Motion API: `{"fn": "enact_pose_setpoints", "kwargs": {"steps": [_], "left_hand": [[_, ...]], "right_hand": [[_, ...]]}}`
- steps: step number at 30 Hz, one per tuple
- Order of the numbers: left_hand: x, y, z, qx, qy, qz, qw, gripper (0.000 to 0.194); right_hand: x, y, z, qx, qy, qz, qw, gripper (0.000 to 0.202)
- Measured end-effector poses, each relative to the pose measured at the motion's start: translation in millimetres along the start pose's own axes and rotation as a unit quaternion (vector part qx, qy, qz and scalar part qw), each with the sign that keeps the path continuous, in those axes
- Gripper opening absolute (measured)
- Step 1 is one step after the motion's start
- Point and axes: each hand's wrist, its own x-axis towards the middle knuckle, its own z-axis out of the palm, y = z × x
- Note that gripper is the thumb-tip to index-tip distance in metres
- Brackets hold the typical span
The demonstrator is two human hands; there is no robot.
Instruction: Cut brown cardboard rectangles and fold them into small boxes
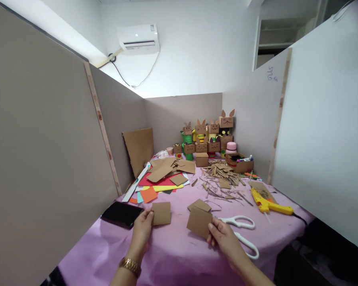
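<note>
My left hand pinches the left edge of a square cardboard piece. Between the thumb and fingers of my right hand is another cardboard square, gripped at its right edge and tilted. Behind that one, a further cardboard piece lies on the cloth, partly covered. White-handled scissors rest just right of my right hand, their blades mostly hidden behind the hand and cardboard. A black tablet or phone lies beside my left hand.
A yellow glue gun lies at the right on the purple cloth. Cardboard scraps and coloured paper spread across the middle. Cardboard animal figures stand at the back near a box of pens. Partition panels flank the table.
</note>
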Motion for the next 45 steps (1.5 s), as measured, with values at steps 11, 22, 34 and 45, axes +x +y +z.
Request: {"fn": "enact_pose_setpoints", "kwargs": {"steps": [11, 22, 34, 45], "left_hand": [[-10.3, 12.1, 43.3, 0.193, 0.019, 0.213, 0.958, 0.033], [-10.9, 6.3, 117.3, 0.21, -0.136, 0.172, 0.953, 0.029], [-57.3, 17.0, 78.7, -0.14, -0.247, 0.053, 0.957, 0.014], [-98.4, 42.1, 67.3, -0.256, -0.306, -0.007, 0.917, 0.008]], "right_hand": [[-13.6, -5.2, -13.3, 0.051, 0.134, -0.02, 0.989, 0.03], [-10.9, -1.6, -16.0, 0.038, 0.143, -0.015, 0.989, 0.036], [-27.2, 13.0, -16.1, -0.055, 0.124, -0.099, 0.986, 0.035], [-52.8, -15.4, -4.0, -0.095, 0.129, -0.234, 0.959, 0.022]]}}
